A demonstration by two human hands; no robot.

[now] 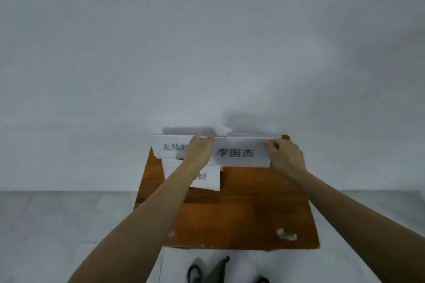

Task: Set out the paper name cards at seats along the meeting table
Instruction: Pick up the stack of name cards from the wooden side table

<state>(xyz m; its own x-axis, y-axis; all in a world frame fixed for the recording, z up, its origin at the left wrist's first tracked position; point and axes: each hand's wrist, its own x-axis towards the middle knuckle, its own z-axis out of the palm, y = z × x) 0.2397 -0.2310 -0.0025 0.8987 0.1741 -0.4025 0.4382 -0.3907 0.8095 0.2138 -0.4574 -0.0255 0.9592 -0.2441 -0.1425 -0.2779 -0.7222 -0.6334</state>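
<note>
A white folded name card with three black characters stands at the far right edge of a small brown wooden table. My left hand pinches its upper left end and my right hand grips its right end. A second upright card stands at the far left, partly behind my left hand. A third card lies flat on the table below it, half hidden under my left forearm.
The table stands against a plain white wall. Grey floor lies on both sides. Two pale chipped spots mark the table's near part. My feet and a dark strap show below the near edge.
</note>
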